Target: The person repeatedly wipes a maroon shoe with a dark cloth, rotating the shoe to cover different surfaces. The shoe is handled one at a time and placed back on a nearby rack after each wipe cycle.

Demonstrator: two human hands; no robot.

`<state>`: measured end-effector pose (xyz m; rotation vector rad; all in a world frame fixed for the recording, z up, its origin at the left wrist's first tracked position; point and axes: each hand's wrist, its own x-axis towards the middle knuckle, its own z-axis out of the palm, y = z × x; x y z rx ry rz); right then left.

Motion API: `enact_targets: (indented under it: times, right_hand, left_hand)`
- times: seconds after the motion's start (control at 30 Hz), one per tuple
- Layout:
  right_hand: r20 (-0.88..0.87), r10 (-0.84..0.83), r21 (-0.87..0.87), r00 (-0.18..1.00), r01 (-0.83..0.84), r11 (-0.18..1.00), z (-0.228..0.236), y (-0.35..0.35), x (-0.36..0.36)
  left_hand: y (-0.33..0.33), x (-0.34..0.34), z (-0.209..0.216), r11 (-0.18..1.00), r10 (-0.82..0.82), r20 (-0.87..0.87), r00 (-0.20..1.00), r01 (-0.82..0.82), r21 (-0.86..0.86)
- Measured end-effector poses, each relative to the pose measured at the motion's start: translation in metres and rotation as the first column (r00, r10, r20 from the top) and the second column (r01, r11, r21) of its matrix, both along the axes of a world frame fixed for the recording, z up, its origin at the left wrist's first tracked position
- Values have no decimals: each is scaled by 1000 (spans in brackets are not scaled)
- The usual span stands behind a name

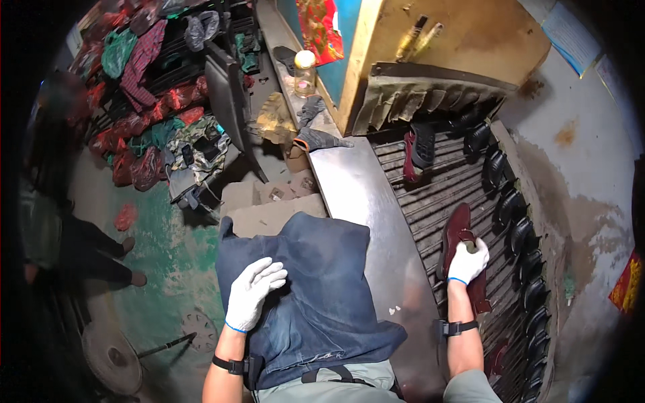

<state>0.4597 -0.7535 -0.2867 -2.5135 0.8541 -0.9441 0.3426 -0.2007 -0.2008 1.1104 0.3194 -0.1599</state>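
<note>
Both my hands wear white knit gloves with blue cuffs. My left hand (254, 290) hovers over my lap, fingers stretched out and nothing in it. Under it, a dark blue cloth apron (309, 269) is spread across my legs. To the right, my right hand (468, 261) has its fingers curled on a dark red boot (458, 225) lying on a slatted metal rack (430, 195). The glove covers the boot's middle. Farther back on the same slats lies a dark-soled red shoe (420, 149).
Black shoes (517, 235) line the rack's right edge. A metal ledge (356, 188) runs between my lap and the rack, with grey gloves (319, 140) and a jar (305, 70) farther back. A wooden-edged cabinet (443, 40) overhangs the far end. At left are a fan (111, 356) and a person (87, 248).
</note>
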Motion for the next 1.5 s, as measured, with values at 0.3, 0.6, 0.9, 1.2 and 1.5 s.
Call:
enact_targets:
  times: [0.3,0.6,0.9,1.2,1.5]
  right_hand:
    - [357,120,929,926,-339,-149,-30,67,234]
    - [512,184,856,839,-481,-187,43,200,97]
    - [316,473,700,822,-539,470,-19,159,61]
    - [-192,322,595,927,-151,790,-77,75,270]
    - [266,-61,811,962,-258,-525,-19,60,194]
  left_hand:
    - [-15,23,-6,997,-76,-50,996,75,-32]
    - [-48,39,15,982,-111,3,994,110,-155]
    - [-62,41,37,867,-84,-233,969,-44,-497]
    - [-48,3,50,981,59,-23,998,-62,-182]
    - [-22,60,61,998,-29,102,994,34,-46]
